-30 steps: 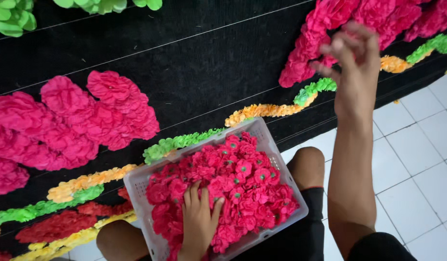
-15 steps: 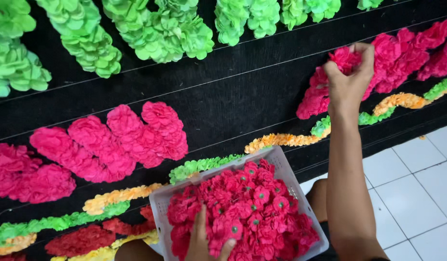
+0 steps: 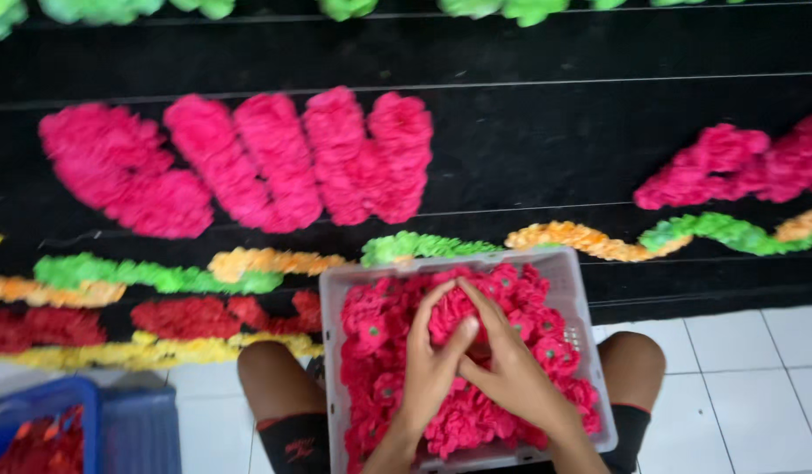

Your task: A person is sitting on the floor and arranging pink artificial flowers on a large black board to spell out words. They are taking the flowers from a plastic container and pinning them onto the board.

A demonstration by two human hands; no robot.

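Pink paper flowers [image 3: 463, 320] are being gathered between both hands, which are meeting over the middle of a pale plastic crate [image 3: 574, 290] resting on the person's lap. The left hand [image 3: 428, 364] is curling loosely around a small clump, fingers bent but not clenched; the right hand [image 3: 511, 369] is pressing in beside it, fingertips touching the same clump. These flowers are looking very light, soft and easily crushed, so a gentle pinch at the base of a bloom seems the safest hold. One crate is sitting there, holding far too many flowers to count. Beyond it, a black cloth [image 3: 511, 149] is carrying pink, green and orange flower bands. One blue bin [image 3: 63, 426] is sitting at the lower left.
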